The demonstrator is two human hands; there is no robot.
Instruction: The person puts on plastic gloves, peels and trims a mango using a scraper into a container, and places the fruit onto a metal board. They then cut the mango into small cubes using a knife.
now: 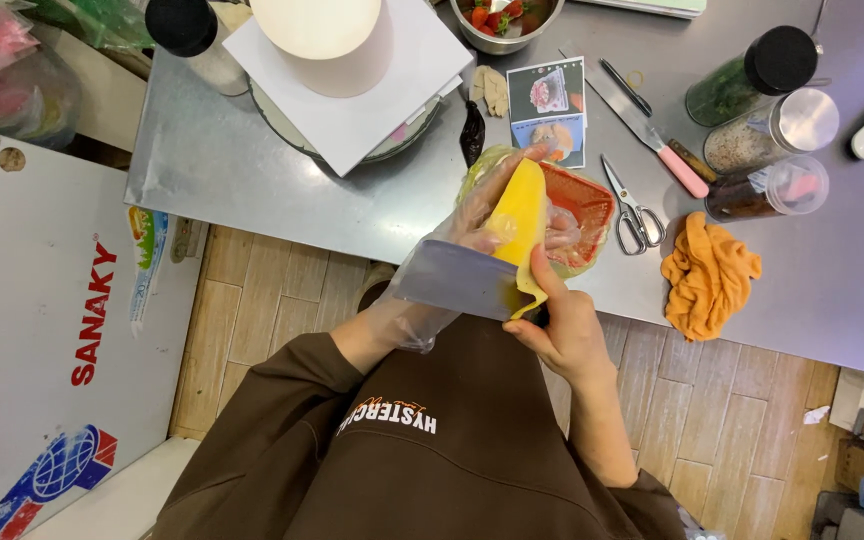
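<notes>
Mango [520,215], peeled yellow, is being held up in the left hand [472,235], which is wearing a clear plastic glove and closing its fingers around the fruit's far side. Right hand [562,325], bare, is closing on a knife handle that I can hardly see, thumb pressing near the fruit's lower end; the broad grey blade [452,280] is lying flat against the near side of the fruit, toward the wrist. Just beyond the left hand, a red mesh basket [592,200] with a plastic bag is sitting on the steel tabletop [252,170]. Right of the right hand: scissors [632,215] and an orange cloth [709,275]. Farther beyond: a pink-handled knife [652,140], photo cards [547,110], lidded jars [767,130], a white cake on a turntable [337,60], a bowl of strawberries [505,20]. Fruit is looking soft, wet and slippery, likely bruising under squeeze; best gripping looks like cupping the broad sides with the gloved palm, fingers clear of the edge.
</notes>
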